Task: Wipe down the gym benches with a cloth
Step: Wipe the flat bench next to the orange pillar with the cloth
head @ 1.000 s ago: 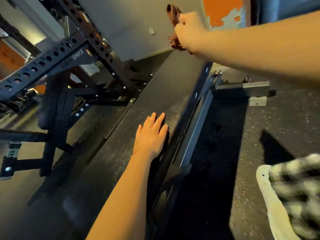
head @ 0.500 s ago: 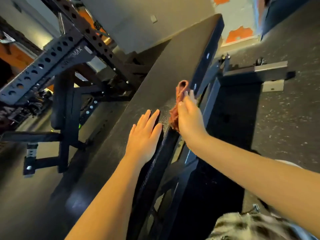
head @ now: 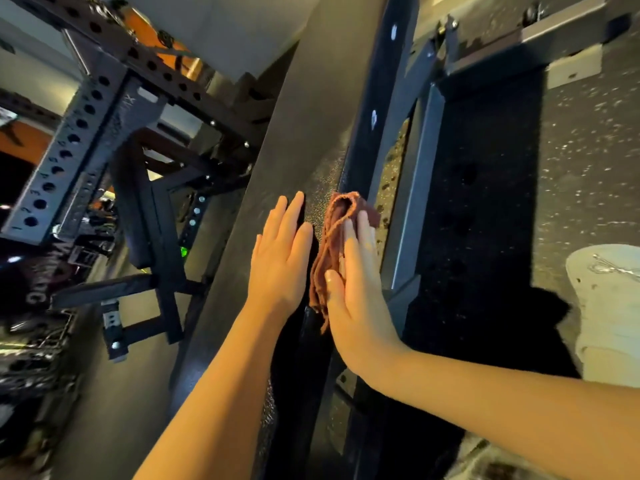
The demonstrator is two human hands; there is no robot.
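Far left: steel power rack point(head: 69, 150), upright with numbered holes. 
Centre: dark textured bench point(head: 304, 133) pad running away from the camera. 
Left hand point(head: 280, 261) lies flat on the pad, fingers straight and close together. 
Just beside it, a bunched reddish-brown cloth point(head: 332, 251) sits at the pad's right edge. 
Right hand point(head: 360, 289) presses the cloth against that edge, fingers straight and side by side, thumb lying over the cloth's folds. 
Right: speckled rubber floor point(head: 571, 168) and a pale shoe point(head: 609, 306).
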